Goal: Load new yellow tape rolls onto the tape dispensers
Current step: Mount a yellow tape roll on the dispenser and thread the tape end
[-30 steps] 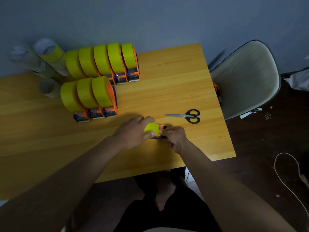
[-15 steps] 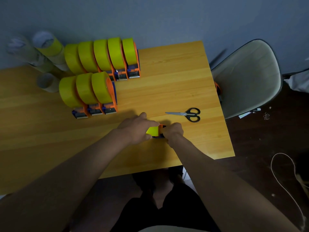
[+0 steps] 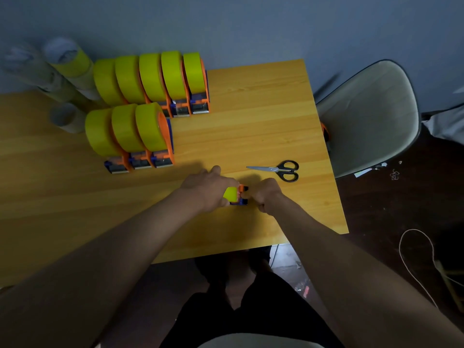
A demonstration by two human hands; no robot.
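A: From the head view, what has changed around the scissors [image 3: 281, 169]?

B: Just nearer than the scissors, the left hand [image 3: 209, 188] has closed further over the yellow tape roll [image 3: 231, 193]; a second ago more of the roll showed between the fingers. Its fingers curl round the roll.

A: And the right hand [image 3: 266, 194]?

B: It pinches the front end of the orange-and-blue dispenser [image 3: 242, 195], having slid in tighter against it.

A: Meaning?

B: I judge the roll is being seated or its tape threaded. Eight loaded dispensers [image 3: 140, 136] stand farther back, left of the scissors, on the table [image 3: 263, 116].
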